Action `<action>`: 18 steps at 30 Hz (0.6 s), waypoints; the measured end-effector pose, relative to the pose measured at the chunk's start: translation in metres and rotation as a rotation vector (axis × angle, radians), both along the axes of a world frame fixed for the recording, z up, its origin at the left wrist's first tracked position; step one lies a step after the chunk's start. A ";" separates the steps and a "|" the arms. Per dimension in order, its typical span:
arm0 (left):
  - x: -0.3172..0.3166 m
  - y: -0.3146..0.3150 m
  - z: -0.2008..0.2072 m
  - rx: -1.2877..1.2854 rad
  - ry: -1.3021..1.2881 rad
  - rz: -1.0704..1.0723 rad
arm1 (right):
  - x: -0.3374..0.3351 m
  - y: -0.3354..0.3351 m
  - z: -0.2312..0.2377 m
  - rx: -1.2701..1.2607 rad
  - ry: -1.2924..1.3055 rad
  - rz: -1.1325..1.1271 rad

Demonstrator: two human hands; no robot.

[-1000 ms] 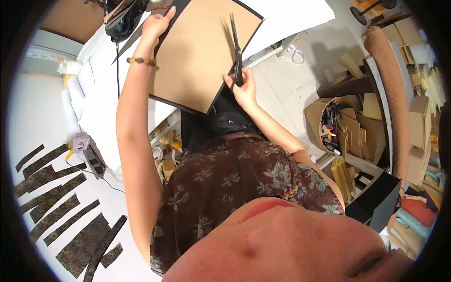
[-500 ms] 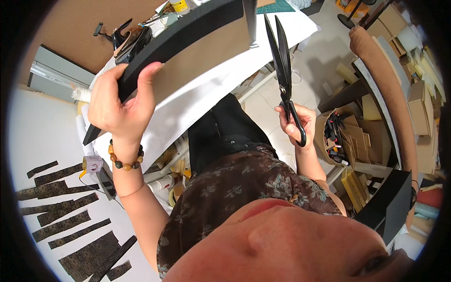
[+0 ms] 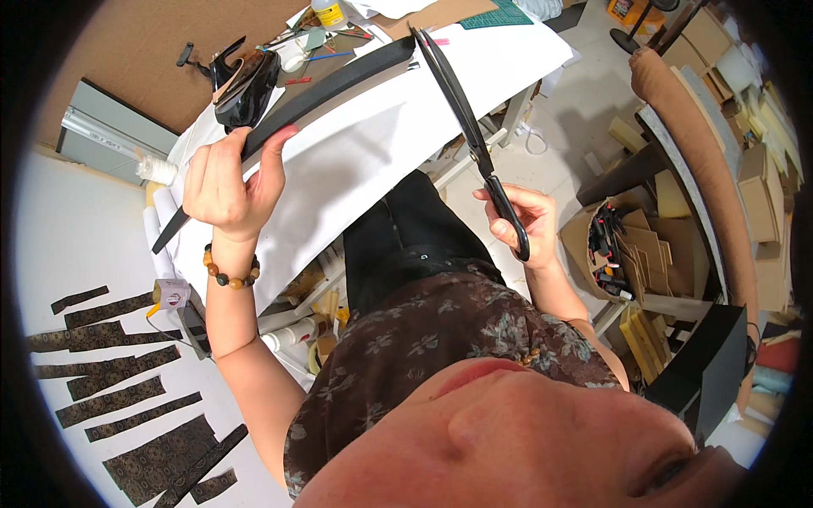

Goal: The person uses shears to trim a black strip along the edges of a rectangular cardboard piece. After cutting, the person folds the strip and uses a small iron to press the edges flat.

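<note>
My left hand (image 3: 230,188) is closed on the near end of a long black board (image 3: 339,87), thumb on one side and fingers on the other. The board looks like a narrow, slightly curved bar, with a greyish lower side, held above the white table. My right hand (image 3: 527,222) grips the handles of large black scissors (image 3: 461,106). Their long blades point up and left, almost together, with the tips beside the board's far end. Whether the blades touch the board I cannot tell.
White paper covers the table (image 3: 373,144). Glossy black shoes (image 3: 250,89), a yellow-labelled bottle (image 3: 328,12) and a green cutting mat (image 3: 498,17) lie at the back. Dark patterned pieces (image 3: 161,453) lie at left. A cardboard box of tools (image 3: 584,254) stands at right.
The board has come down and turned, so its broad face no longer shows and more of the table is visible. The scissors have tilted left, and their blades have drawn together.
</note>
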State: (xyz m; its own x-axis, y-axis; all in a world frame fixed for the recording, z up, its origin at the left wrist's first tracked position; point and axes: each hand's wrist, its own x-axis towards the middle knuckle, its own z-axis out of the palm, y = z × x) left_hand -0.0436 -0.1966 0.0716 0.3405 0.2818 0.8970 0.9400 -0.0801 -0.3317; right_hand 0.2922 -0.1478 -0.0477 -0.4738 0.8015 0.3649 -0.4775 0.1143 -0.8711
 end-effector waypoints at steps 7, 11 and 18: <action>-0.002 0.004 -0.004 0.022 0.006 0.020 | 0.003 -0.004 0.000 0.012 -0.060 -0.041; -0.002 0.004 -0.004 0.028 0.017 0.039 | 0.003 -0.004 -0.002 -0.045 -0.077 -0.023; -0.008 0.006 -0.004 0.035 0.009 0.034 | -0.003 -0.004 -0.001 -0.017 -0.077 -0.051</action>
State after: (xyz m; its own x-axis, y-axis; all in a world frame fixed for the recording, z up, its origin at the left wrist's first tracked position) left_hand -0.0519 -0.1910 0.0676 0.3393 0.2618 0.9035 0.9390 -0.0366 -0.3421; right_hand 0.2888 -0.1523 -0.0490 -0.4581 0.8310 0.3155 -0.4030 0.1222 -0.9070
